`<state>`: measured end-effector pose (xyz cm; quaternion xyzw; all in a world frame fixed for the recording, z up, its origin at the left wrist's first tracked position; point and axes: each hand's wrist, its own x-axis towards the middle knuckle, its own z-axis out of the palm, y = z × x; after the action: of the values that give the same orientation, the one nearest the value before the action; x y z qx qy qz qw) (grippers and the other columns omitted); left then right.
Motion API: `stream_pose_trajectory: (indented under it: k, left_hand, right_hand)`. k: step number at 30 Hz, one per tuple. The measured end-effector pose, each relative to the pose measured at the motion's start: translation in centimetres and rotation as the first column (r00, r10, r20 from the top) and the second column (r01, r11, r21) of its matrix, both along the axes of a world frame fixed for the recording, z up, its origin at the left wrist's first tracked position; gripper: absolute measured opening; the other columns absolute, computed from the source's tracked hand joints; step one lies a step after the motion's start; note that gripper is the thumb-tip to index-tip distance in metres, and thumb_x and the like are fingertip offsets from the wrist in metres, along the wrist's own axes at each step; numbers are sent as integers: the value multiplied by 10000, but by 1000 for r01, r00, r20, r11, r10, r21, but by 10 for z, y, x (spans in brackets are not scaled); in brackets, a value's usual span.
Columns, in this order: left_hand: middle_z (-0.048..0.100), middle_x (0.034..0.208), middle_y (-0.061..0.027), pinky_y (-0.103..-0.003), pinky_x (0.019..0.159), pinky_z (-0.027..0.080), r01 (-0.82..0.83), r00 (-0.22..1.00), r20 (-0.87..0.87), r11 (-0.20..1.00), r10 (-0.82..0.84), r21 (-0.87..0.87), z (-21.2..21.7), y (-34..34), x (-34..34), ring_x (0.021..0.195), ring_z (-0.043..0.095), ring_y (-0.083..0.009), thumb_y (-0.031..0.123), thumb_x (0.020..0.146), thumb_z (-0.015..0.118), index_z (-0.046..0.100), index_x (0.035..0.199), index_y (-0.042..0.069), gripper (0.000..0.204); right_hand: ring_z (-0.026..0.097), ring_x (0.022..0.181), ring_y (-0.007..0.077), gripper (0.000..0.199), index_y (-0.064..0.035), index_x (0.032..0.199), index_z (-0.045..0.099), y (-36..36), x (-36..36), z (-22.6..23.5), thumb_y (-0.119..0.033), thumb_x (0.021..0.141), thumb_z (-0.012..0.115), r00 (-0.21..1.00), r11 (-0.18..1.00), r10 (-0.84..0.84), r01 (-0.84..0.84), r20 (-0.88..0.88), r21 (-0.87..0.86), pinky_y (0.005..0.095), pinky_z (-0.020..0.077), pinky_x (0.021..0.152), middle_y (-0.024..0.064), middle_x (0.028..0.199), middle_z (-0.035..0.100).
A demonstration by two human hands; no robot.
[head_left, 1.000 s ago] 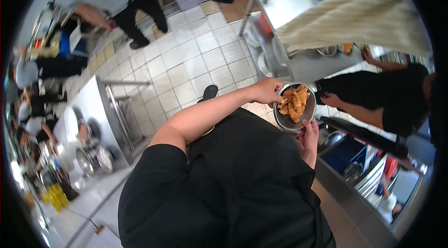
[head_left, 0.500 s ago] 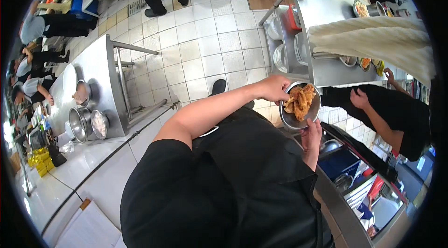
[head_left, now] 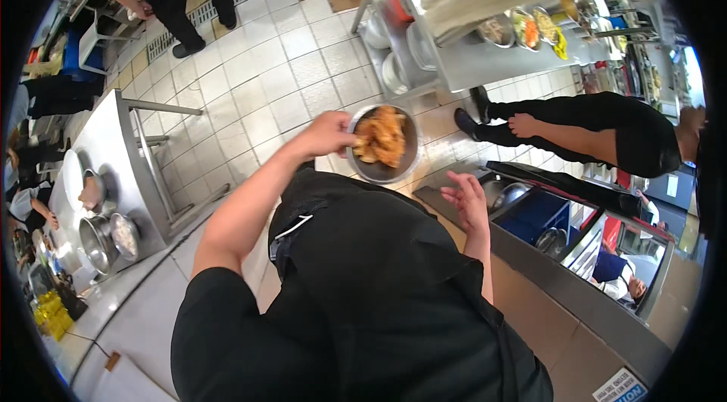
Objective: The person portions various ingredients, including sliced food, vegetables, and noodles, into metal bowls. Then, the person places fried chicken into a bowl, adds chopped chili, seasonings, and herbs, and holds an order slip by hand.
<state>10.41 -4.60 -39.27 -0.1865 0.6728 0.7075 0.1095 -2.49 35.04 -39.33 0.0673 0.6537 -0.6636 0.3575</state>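
Black-sleeved, the left arm (head_left: pixel 244 213) bends and reaches forward. I see the left hand (head_left: pixel 328 135) gripping a metal bowl (head_left: pixel 412 146) by its rim, ahead of the torso (head_left: pixel 386 273); the right hand (head_left: pixel 468 201) hovers free near it, fingers loosely spread. The bowl's mouth faces up toward me; its blurred fried pieces (head_left: pixel 384 137) run roughly forward.

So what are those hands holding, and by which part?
The left hand holds a metal bowl of golden-brown food by the left side of its rim. The right hand is open, holding nothing.
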Motion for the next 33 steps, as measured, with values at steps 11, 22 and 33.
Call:
stream_pose_trajectory:
  k: [11, 22, 33]
  left_hand:
    - [608, 702, -48, -306, 542, 574, -439, 898, 3, 897, 439, 57, -14, 124, 23, 582, 635, -149, 4, 852, 683, 498, 764, 71, 216]
    - [612, 686, -48, -300, 524, 555, -268, 962, -47, 963, 269, 31, 80, 177, -144, 565, 632, -144, -8, 855, 685, 518, 794, 68, 194]
    - [631, 767, -37, -292, 591, 588, -28, 993, -112, 999, 32, 37, 130, 192, -519, 641, 648, -122, 35, 894, 684, 547, 846, 50, 145]
  right_hand:
    - [697, 864, 218, 218, -65, 1151, 599, 154, -155, 42, -246, 1033, 626, 898, 953, -290, 239, -331, -188, 350, 581, 773, 150, 1212, 707]
    - [656, 902, 127, 253, -41, 1124, 641, 132, -400, 136, -278, 1035, 628, 772, 992, 16, -91, -636, -86, 292, 535, 867, 65, 1183, 711]
    - [694, 875, 162, 196, -82, 1030, 643, 244, -515, 31, -278, 1018, 643, 965, 988, -121, 139, -234, 61, 342, 559, 775, 45, 1064, 713]
